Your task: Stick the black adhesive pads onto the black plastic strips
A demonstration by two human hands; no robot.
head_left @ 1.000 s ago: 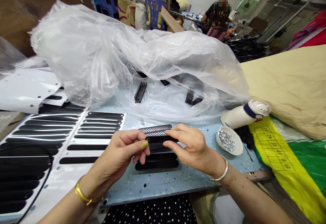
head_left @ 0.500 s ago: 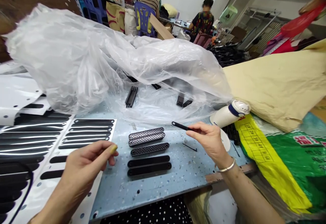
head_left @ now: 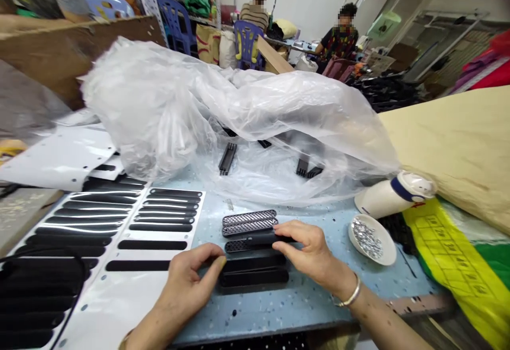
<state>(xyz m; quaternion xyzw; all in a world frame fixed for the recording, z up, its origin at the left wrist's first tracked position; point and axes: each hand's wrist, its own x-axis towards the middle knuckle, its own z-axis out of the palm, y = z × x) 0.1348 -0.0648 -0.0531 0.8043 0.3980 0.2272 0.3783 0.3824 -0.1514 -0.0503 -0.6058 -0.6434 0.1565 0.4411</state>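
The right hand (head_left: 313, 252) pinches a thin black plastic strip (head_left: 265, 239), lying left-right over the black mesh-patterned oblong piece (head_left: 239, 246) on the speckled blue jig plate (head_left: 279, 307). The left hand (head_left: 191, 286), fingers loosely curled and holding nothing, touches the jig's smooth black slot (head_left: 255, 265) at its left end.

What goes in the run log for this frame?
left hand: touching black strips | right hand: pressing black strip onto mesh piece | dish: beside

black strip (head_left: 258, 239): long, thin, flat | lies on third mesh piece (head_left: 239, 246) | two mesh pieces (head_left: 249, 222) just behind
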